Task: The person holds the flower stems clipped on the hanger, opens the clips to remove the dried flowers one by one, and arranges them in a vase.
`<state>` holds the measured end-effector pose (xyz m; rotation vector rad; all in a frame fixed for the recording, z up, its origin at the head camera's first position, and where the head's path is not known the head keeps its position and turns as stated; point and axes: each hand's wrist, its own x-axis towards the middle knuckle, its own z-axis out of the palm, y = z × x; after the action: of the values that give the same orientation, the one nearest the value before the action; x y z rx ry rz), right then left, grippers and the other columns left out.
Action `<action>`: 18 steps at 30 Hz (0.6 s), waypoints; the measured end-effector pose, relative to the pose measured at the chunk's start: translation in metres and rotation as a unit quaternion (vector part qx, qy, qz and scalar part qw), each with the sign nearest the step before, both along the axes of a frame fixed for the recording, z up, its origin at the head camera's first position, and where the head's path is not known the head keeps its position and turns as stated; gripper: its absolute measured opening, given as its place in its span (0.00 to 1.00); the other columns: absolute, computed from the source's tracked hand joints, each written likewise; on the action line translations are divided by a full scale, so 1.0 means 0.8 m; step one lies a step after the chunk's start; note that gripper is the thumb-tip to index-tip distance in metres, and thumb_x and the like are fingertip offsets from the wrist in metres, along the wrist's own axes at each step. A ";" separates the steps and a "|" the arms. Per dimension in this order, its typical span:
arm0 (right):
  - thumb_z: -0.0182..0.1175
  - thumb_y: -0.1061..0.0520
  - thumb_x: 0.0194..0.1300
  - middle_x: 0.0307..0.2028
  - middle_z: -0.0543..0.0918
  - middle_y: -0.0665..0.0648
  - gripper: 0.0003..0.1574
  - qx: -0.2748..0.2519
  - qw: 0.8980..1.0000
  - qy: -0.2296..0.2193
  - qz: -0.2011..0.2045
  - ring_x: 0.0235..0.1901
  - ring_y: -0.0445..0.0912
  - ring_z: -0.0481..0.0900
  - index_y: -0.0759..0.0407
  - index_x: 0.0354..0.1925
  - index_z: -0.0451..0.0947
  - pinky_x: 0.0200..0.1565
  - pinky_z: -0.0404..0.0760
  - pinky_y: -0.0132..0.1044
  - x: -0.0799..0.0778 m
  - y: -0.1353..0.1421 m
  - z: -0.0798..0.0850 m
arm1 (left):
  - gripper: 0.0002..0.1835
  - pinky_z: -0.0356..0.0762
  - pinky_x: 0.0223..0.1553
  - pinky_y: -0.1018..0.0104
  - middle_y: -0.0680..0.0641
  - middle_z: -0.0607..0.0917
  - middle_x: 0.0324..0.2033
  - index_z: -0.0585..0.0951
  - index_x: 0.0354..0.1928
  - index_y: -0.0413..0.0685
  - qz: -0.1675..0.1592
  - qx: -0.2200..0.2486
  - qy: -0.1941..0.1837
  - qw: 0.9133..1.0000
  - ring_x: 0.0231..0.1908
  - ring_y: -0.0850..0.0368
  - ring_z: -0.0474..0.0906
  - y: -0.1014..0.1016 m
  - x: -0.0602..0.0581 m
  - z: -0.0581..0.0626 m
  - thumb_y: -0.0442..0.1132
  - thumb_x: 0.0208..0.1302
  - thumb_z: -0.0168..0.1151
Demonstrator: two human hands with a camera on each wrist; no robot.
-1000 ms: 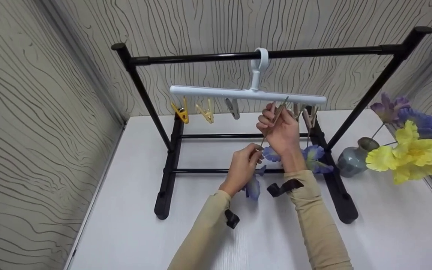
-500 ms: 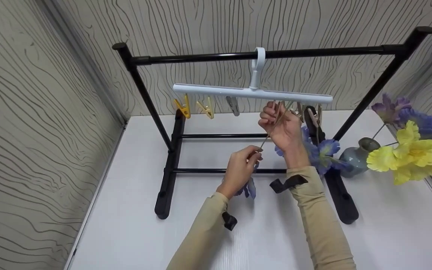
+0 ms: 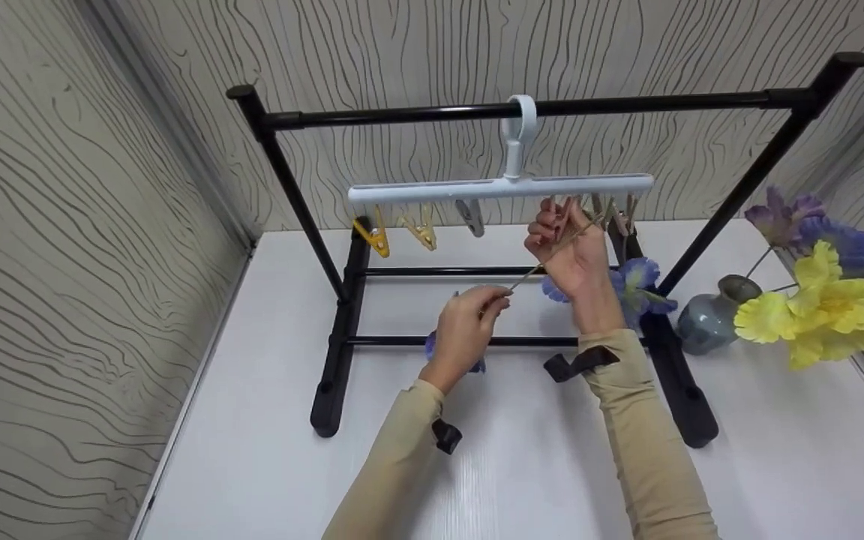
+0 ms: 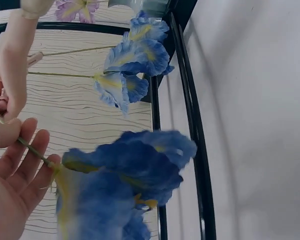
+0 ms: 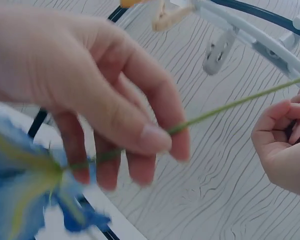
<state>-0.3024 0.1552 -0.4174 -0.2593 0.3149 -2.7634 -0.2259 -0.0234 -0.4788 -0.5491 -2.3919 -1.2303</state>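
My left hand (image 3: 466, 326) pinches the green stem (image 3: 529, 274) of an artificial blue iris between thumb and fingertips. The iris bloom (image 4: 130, 175) is large in the left wrist view; in the head view it is mostly hidden behind that hand. Up at the hanger, my right hand (image 3: 574, 251) grips a pink clothespin (image 3: 563, 219), palm towards me. The stem runs slantwise up past the right palm to this clip. Two more blue irises (image 4: 132, 57) hang by their stems further right, near clothespins (image 3: 623, 219). The white hanger (image 3: 432, 192) carries all these clips.
A black rack (image 3: 402, 114) holds the hanger by its hook. On the hanger's left half dangle an orange clip (image 3: 377, 241), a cream clip (image 3: 424, 235) and a grey clip (image 3: 471, 217). A grey-blue vase (image 3: 706, 322) with yellow (image 3: 829, 304) and purple flowers stands right.
My left hand has shifted left, swinging the stem to a flatter slant and the bloom left behind the hand. The hanger has tipped, its left end lower and right end higher. The right hand keeps its grip.
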 end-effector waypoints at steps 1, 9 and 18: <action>0.42 0.46 0.83 0.32 0.78 0.62 0.30 0.019 1.000 -0.003 -0.008 0.29 0.50 0.74 0.71 0.44 0.76 0.36 0.78 0.42 0.000 0.001 0.000 | 0.07 0.81 0.38 0.73 0.52 0.90 0.39 0.89 0.47 0.46 0.008 -0.006 0.008 1.000 0.37 0.64 0.84 -0.002 0.000 0.001 0.36 0.73 0.65; 0.34 0.46 0.86 0.55 0.83 0.65 0.34 0.310 0.948 0.058 -0.034 0.54 0.55 0.83 0.72 0.65 0.70 0.54 0.82 0.43 0.007 0.018 -0.005 | 0.04 0.78 0.30 0.66 0.51 0.85 0.34 0.91 0.41 0.49 0.045 -0.054 0.068 0.995 0.31 0.59 0.80 -0.021 -0.004 0.008 0.37 0.68 0.70; 0.54 0.54 0.81 0.48 0.88 0.59 0.25 0.580 0.772 0.231 0.121 0.46 0.49 0.85 0.73 0.62 0.77 0.45 0.83 0.37 0.027 0.048 -0.014 | 0.03 0.82 0.34 0.64 0.50 0.85 0.32 0.92 0.36 0.48 0.067 -0.136 0.141 0.978 0.32 0.56 0.83 -0.041 -0.007 0.008 0.33 0.64 0.73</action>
<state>-0.2811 0.1937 -0.4285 -0.5582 1.8231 -1.7310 -0.2313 -0.0565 -0.4722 -0.5889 -2.3192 -0.7186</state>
